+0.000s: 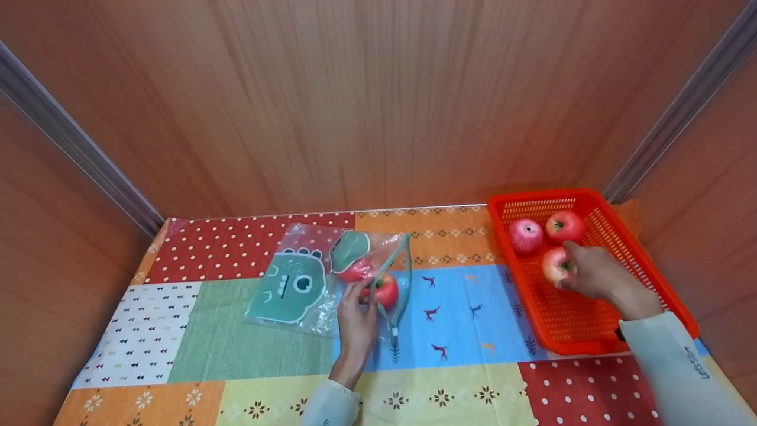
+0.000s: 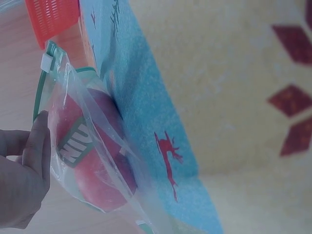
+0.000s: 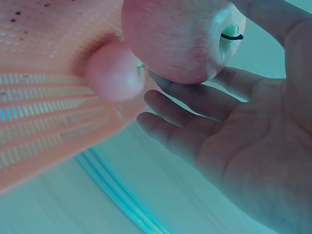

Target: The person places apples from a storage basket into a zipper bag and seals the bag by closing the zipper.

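My left hand (image 1: 356, 322) pinches the opening edge of a clear zip bag (image 1: 288, 290) printed with a green cartoon dinosaur. Two red apples lie inside the bag, one apple (image 1: 387, 291) by the mouth and another (image 1: 355, 271) partly behind the print. In the left wrist view, a white slider (image 2: 47, 62) sits at the end of the green zip strip. Over at the right, my right hand (image 1: 597, 275) grips a paler red apple (image 1: 555, 266) in the orange-red plastic basket (image 1: 568, 325). Its thumb and fingers stand on either side of the fruit in the right wrist view.
Two more apples, a striped pink apple (image 1: 526, 235) and a red apple (image 1: 565, 227), rest at the basket's far end. A patchwork cloth (image 1: 266, 355) covers the table. Wood-grain panels (image 1: 378, 106) rise behind and on both sides, close by the basket.
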The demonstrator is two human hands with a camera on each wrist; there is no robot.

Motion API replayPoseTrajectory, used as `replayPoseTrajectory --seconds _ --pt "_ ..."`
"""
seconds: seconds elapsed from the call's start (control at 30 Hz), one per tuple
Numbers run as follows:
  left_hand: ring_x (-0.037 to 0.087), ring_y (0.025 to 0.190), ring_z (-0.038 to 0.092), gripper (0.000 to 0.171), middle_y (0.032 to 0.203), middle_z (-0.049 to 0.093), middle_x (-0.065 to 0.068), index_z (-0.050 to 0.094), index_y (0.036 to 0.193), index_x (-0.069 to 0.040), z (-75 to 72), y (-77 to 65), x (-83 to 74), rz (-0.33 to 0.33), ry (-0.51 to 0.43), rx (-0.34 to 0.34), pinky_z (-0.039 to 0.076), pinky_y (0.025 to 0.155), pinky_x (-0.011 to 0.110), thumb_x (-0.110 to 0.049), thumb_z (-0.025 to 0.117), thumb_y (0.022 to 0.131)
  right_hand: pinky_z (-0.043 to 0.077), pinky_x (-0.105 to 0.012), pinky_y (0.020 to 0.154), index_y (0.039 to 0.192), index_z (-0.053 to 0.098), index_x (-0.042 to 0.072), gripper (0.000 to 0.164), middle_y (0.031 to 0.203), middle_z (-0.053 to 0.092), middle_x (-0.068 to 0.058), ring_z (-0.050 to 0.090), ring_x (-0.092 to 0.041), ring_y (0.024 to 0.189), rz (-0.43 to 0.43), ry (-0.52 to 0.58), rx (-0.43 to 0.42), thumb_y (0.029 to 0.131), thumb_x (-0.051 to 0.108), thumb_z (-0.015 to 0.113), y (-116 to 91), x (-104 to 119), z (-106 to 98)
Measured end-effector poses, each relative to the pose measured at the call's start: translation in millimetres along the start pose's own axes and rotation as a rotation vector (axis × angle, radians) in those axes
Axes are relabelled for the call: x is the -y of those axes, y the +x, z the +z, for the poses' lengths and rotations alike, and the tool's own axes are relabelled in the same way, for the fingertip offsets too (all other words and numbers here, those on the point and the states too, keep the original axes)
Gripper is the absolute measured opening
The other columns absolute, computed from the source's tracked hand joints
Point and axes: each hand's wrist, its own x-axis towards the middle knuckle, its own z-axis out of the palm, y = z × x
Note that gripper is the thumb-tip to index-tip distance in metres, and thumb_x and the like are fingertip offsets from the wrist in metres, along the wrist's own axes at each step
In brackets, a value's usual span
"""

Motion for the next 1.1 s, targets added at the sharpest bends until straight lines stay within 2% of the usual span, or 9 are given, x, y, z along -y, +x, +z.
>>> replayPoseTrajectory --seconds 0.13,0.37,0.53,0.7,0.97,1.1 --pt "0.019 0.095 0.069 0.036 0.116 0.068 0.006 0.073 0.128 -0.009 -0.3 -0.3 0.1 0.004 0.003 0.002 0.063 0.088 0.036 0.005 0.074 0.095 0.065 -0.053 0.077 0.132 0.051 0.009 0.061 0.11 0.072 -0.011 0.069 -0.024 0.086 -0.058 0.025 -0.063 0.085 0.02 0.089 -5.9 8.0 -2.5" --pt "0.019 0.097 0.069 0.037 0.118 0.068 0.006 0.073 0.129 -0.008 -0.2 -0.2 0.5 0.014 -0.001 0.002 0.063 0.089 0.037 0.005 0.074 0.095 0.066 -0.053 0.074 0.133 0.054 0.003 0.065 0.114 0.07 -0.015 0.068 -0.029 0.09 -0.179 -0.041 -0.193 0.081 0.011 0.091 -9.8 24.1 -1.1" --pt "0.018 0.094 0.068 0.037 0.116 0.068 0.005 0.073 0.129 -0.008 -0.2 -0.6 0.9 0.007 0.013 0.002 0.063 0.087 0.034 0.004 0.075 0.094 0.065 -0.054 0.075 0.135 0.054 -0.001 0.07 0.117 0.068 -0.018 0.064 -0.032 0.094 -0.229 -0.089 -0.253 0.079 0.01 0.094 -12.0 35.9 -0.4" --pt "0.017 0.091 0.067 0.037 0.115 0.067 0.006 0.072 0.13 -0.006 -0.2 -0.7 0.2 -0.002 0.032 0.002 0.063 0.083 0.032 0.003 0.075 0.094 0.062 -0.061 0.081 0.144 0.051 -0.009 0.081 0.124 0.064 -0.028 0.056 -0.041 0.107 -0.203 -0.152 -0.255 0.079 0.011 0.094 -14.8 48.0 0.6" --pt "0.016 0.093 0.067 0.036 0.117 0.067 0.004 0.072 0.131 -0.009 -1.6 -2.6 -0.1 -0.011 0.029 0.004 0.063 0.085 0.031 0.0 0.074 0.096 0.057 -0.067 0.093 0.152 0.047 -0.008 0.09 0.144 0.055 -0.034 0.051 -0.049 0.125 -0.215 -0.215 -0.264 0.079 0.014 0.094 -18.4 69.3 7.1" --pt "0.017 0.094 0.068 0.037 0.118 0.067 0.004 0.072 0.131 -0.009 -1.9 -2.7 0.5 -0.004 0.034 0.003 0.064 0.086 0.032 0.0 0.075 0.096 0.052 -0.068 0.101 0.154 0.046 -0.006 0.094 0.146 0.054 -0.032 0.05 -0.051 0.131 -0.226 -0.255 -0.27 0.077 0.016 0.096 -19.2 79.5 13.0"
